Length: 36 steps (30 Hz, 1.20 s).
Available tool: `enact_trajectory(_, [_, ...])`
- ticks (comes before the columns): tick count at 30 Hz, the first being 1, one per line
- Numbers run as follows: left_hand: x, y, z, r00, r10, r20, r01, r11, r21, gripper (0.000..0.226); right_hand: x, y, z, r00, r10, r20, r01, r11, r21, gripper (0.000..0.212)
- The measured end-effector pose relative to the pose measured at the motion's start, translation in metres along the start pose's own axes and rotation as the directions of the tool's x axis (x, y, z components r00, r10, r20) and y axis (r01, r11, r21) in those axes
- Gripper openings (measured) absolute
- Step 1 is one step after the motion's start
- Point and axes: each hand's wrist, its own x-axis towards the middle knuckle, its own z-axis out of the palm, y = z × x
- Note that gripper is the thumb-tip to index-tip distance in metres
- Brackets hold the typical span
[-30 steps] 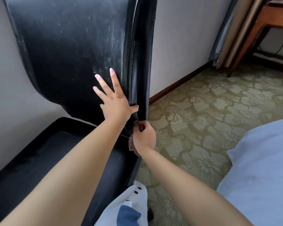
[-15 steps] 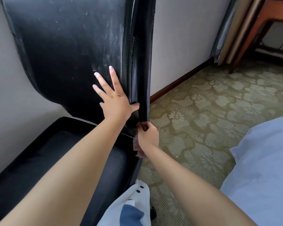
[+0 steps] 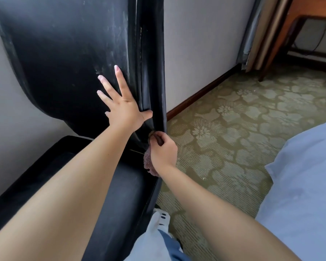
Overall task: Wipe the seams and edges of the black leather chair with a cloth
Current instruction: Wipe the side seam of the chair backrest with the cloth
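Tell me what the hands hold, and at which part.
The right hand grips the pinkish cloth by its upper part. The left hand holds nothing, pressing flat on the chair back.

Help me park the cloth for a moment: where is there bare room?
The seat left of the left hand's forearm is bare. Crowded: the backrest edge, where the right hand grips the cloth.

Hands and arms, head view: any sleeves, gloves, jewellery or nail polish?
Both forearms are bare right to the frame edge: no sleeves, gloves, watch or bracelets show. The left hand has longish nails in a pale, light polish and no rings. The right hand shows no rings either; its nails are not visible.
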Motion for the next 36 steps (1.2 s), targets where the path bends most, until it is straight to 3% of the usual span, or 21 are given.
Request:
enact_trajectory(4, [-0.001,0.000,-0.006,0.998,0.005,0.070,-0.003,1.000,-0.024,0.135,0.001,-0.001,-0.011,0.999,0.052,0.009,-0.052,0.996,-0.070,0.015])
enact_trajectory(9, [-0.007,0.004,-0.019,0.982,-0.001,0.188,0.008,0.999,-0.037,0.135,-0.007,-0.011,-0.021,0.996,0.005,0.085,0.006,0.992,-0.129,0.009])
enact_trajectory(17, [-0.027,0.000,-0.026,0.956,-0.037,0.290,0.043,0.999,-0.015,0.124,-0.019,-0.035,-0.030,0.987,-0.082,0.141,0.111,0.971,-0.213,0.018])
enact_trajectory(23, [-0.050,0.003,-0.037,0.938,-0.037,0.345,0.042,0.999,-0.009,0.120,-0.035,-0.042,-0.037,0.989,-0.077,0.129,0.111,0.952,-0.286,0.022])
enact_trajectory(36, [-0.107,0.009,-0.041,0.950,-0.027,0.312,0.042,0.998,-0.041,0.111,-0.074,-0.040,-0.075,0.989,-0.065,0.130,0.111,0.914,-0.390,0.023])
